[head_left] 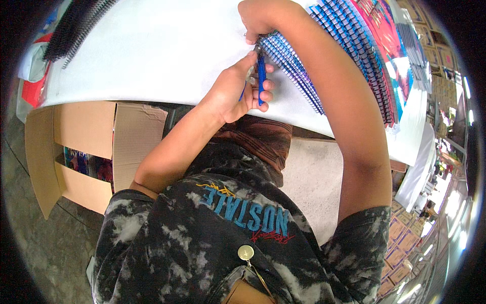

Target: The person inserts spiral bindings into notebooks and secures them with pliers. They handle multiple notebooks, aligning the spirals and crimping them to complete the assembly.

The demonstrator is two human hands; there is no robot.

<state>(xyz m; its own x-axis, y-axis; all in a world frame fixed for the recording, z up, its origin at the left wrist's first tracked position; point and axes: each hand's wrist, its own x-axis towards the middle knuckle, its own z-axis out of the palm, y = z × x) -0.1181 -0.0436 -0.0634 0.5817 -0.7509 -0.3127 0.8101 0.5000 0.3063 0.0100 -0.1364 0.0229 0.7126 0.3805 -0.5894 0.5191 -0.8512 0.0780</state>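
Note:
In my left hand (237, 88) is a pair of blue-handled pliers (261, 78), the fingers wrapped round its grips. The plier jaws meet the upper end of a row of dark spiral binding on a spiral-bound notebook (296, 73). My right hand (260, 17) bends over that same end, its fingers curled close to the jaws and partly hidden. It appears to grip the notebook's end. Several more spiral-bound notebooks (349, 48) lie in overlapping rows to the right, beneath and beyond my right forearm.
A white-covered table (152, 55) spans the front. Loose black binding coils (81, 28) lie at its far left, near a red and white bag (34, 76). An open cardboard box (83, 129) stands below the table's left edge. Stacked cartons (402, 238) stand at right.

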